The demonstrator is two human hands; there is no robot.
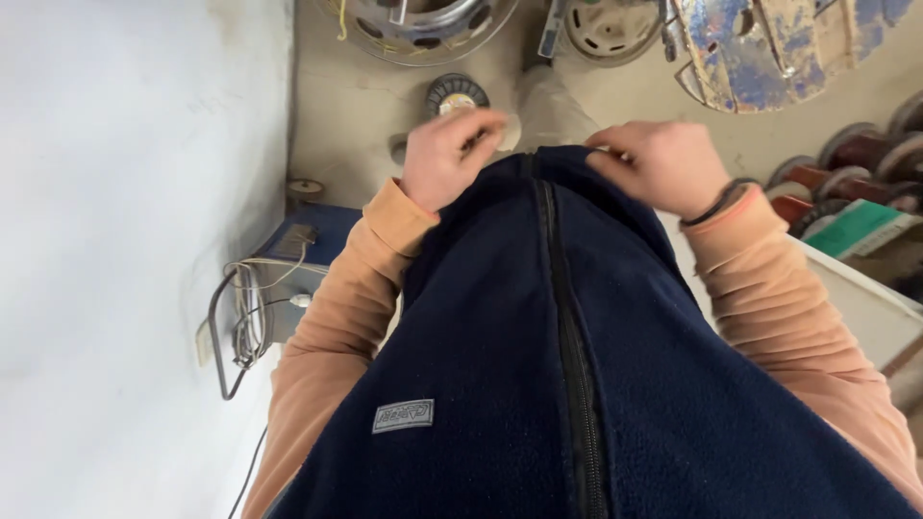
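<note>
I look straight down my own body. A dark navy fleece vest (500, 365) with a black zipper (567, 317) down its middle fills most of the view. My left hand (447, 154) rests at the vest's lower hem on the left of the zipper, fingers curled, with a small pale object partly under it. On the right side, my right hand (663, 163) pinches the hem, a dark band on its wrist. Both arms wear orange sleeves. What the left hand grips is unclear.
A white wall (135, 240) runs along the left. A blue box with grey cables (245, 317) sits beside it. On the floor lie a small wire reel (457, 94), large metal spools (423, 24), a blue painted wooden drum (769, 43) and copper wire spools (856, 154).
</note>
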